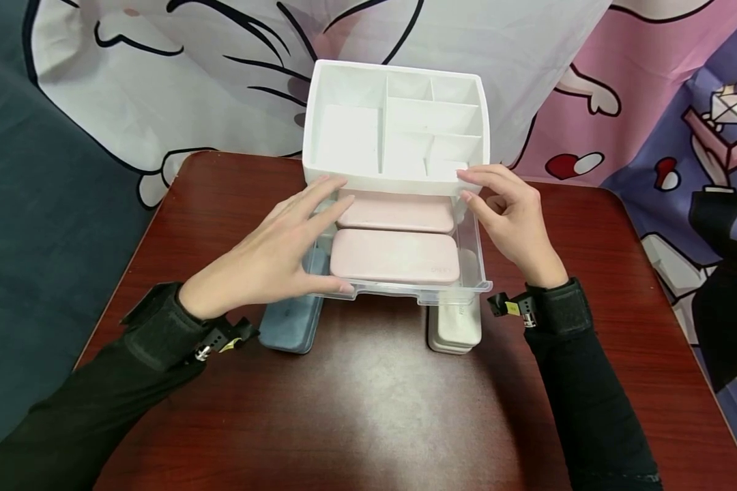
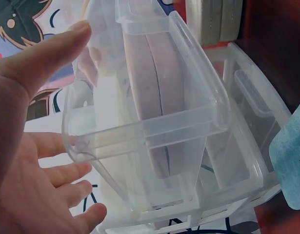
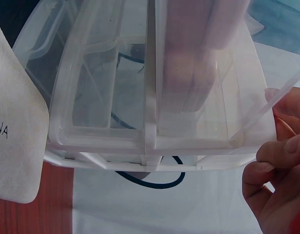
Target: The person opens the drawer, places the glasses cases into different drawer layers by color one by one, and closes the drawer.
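A white organizer [image 1: 347, 140] with a divided top tray stands at the table's back edge. Its upper clear drawer [image 1: 381, 291] is pulled out toward me and holds two pink cases [image 1: 395, 256], one behind the other. My left hand [image 1: 270, 252] is at the drawer's left side with fingers spread and thumb near its front corner. At the organizer's front right corner is my right hand [image 1: 512, 221], index fingertip at the white rim and thumb just below, other fingers loosely bent. In the right wrist view those fingers [image 3: 281, 161] are beside the organizer's side; firm contact is unclear.
A blue case [image 1: 290, 324] lies on the brown table [image 1: 368, 423], left of the drawer. Off-white cases [image 1: 457, 326] are stacked near its right front corner. A lower clear drawer [image 2: 257, 97] shows beneath. Printed cloth [image 1: 221, 102] hangs behind the table.
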The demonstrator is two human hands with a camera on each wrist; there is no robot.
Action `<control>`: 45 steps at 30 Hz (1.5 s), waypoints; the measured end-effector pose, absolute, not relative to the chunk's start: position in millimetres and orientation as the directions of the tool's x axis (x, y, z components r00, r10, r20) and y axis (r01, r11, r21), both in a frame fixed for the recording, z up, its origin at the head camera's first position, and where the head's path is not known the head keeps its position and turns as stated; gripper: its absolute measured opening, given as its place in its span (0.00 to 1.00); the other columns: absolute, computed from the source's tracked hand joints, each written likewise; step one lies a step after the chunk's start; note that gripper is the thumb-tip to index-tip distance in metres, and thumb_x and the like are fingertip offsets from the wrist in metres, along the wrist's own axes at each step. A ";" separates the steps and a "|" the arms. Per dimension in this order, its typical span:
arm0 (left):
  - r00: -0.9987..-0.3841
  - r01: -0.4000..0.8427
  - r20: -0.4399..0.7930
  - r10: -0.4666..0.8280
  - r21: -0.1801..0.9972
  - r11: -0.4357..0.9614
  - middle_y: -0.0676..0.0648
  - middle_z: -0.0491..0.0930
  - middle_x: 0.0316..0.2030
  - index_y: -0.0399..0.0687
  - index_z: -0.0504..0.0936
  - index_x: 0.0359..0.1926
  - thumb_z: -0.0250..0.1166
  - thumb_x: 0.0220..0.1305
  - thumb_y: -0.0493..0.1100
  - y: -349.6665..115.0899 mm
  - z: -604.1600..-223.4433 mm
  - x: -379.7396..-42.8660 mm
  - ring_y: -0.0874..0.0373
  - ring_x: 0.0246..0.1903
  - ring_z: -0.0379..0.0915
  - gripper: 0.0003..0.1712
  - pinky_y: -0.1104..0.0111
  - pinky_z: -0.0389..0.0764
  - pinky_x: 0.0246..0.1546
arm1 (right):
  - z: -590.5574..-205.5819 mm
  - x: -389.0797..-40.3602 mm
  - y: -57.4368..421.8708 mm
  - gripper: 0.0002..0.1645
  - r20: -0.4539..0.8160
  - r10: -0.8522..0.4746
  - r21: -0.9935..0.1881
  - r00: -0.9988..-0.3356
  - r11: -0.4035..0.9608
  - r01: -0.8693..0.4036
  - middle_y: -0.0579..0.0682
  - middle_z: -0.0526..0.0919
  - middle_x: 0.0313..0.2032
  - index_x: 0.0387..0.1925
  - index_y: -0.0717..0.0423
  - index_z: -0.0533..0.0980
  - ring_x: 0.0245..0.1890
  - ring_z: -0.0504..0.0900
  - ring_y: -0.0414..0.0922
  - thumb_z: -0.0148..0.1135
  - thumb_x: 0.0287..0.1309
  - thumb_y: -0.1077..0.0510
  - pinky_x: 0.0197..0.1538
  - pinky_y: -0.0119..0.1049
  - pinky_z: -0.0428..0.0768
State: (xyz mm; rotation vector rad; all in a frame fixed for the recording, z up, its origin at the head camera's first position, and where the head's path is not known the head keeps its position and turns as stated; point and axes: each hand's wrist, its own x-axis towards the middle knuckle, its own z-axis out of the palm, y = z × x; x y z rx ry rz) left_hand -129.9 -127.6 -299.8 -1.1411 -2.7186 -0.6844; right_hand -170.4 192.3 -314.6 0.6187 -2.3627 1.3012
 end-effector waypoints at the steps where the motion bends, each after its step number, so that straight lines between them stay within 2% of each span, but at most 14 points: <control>1: -0.711 0.700 0.268 0.651 0.365 0.614 0.41 0.51 0.74 0.39 0.60 0.71 0.77 0.43 0.63 -127.6 -299.9 -130.4 0.46 0.74 0.45 0.60 0.43 0.54 0.68 | -313.9 -169.6 191.9 0.17 0.514 -0.198 -0.693 -0.835 0.477 -0.540 0.58 0.81 0.47 0.50 0.62 0.81 0.16 0.59 0.36 0.62 0.58 0.69 0.23 0.26 0.61; 12: -0.722 0.682 0.202 0.662 0.368 0.632 0.43 0.48 0.75 0.42 0.58 0.73 0.74 0.47 0.64 -129.3 -299.2 -132.6 0.45 0.76 0.36 0.59 0.43 0.47 0.71 | -313.6 -169.5 192.5 0.18 0.501 -0.211 -0.691 -0.839 0.486 -0.535 0.57 0.81 0.48 0.51 0.61 0.81 0.17 0.59 0.36 0.62 0.58 0.69 0.24 0.25 0.62; 21: -0.713 0.688 0.172 0.680 0.360 0.630 0.44 0.48 0.75 0.44 0.57 0.73 0.71 0.51 0.63 -131.3 -298.1 -135.8 0.45 0.76 0.36 0.56 0.43 0.44 0.71 | -326.5 -181.2 200.9 0.19 0.495 -0.215 -0.699 -0.842 0.477 -0.533 0.54 0.81 0.49 0.52 0.55 0.81 0.17 0.60 0.37 0.64 0.58 0.67 0.24 0.26 0.62; 29: -0.705 0.696 0.190 0.683 0.371 0.615 0.43 0.52 0.74 0.43 0.60 0.72 0.71 0.53 0.61 -134.6 -299.9 -139.6 0.45 0.75 0.40 0.52 0.43 0.43 0.71 | -326.8 -181.5 200.9 0.19 0.490 -0.214 -0.698 -0.845 0.484 -0.528 0.53 0.81 0.50 0.52 0.54 0.81 0.18 0.61 0.37 0.64 0.58 0.66 0.24 0.26 0.62; 36: -0.710 0.693 0.198 0.676 0.362 0.623 0.43 0.60 0.71 0.43 0.62 0.71 0.69 0.55 0.61 -134.5 -302.9 -140.7 0.51 0.71 0.54 0.49 0.44 0.45 0.71 | -325.6 -180.9 200.4 0.19 0.494 -0.213 -0.697 -0.843 0.482 -0.531 0.53 0.81 0.50 0.52 0.54 0.82 0.18 0.61 0.37 0.64 0.58 0.66 0.24 0.26 0.62; 40: -0.740 0.660 0.152 0.655 0.353 0.663 0.44 0.62 0.70 0.45 0.61 0.72 0.67 0.56 0.63 -135.8 -303.9 -139.0 0.51 0.69 0.58 0.49 0.49 0.51 0.71 | -325.8 -181.1 200.9 0.19 0.493 -0.210 -0.698 -0.844 0.483 -0.528 0.53 0.81 0.50 0.52 0.55 0.82 0.19 0.61 0.37 0.64 0.58 0.66 0.24 0.26 0.62; 45: -0.766 0.635 0.149 0.626 0.324 0.701 0.45 0.66 0.68 0.46 0.64 0.70 0.66 0.55 0.67 -138.1 -308.3 -136.5 0.50 0.65 0.64 0.49 0.52 0.62 0.66 | -326.5 -181.2 202.2 0.19 0.490 -0.204 -0.705 -0.847 0.480 -0.523 0.54 0.81 0.50 0.52 0.55 0.82 0.19 0.62 0.37 0.64 0.58 0.67 0.25 0.25 0.62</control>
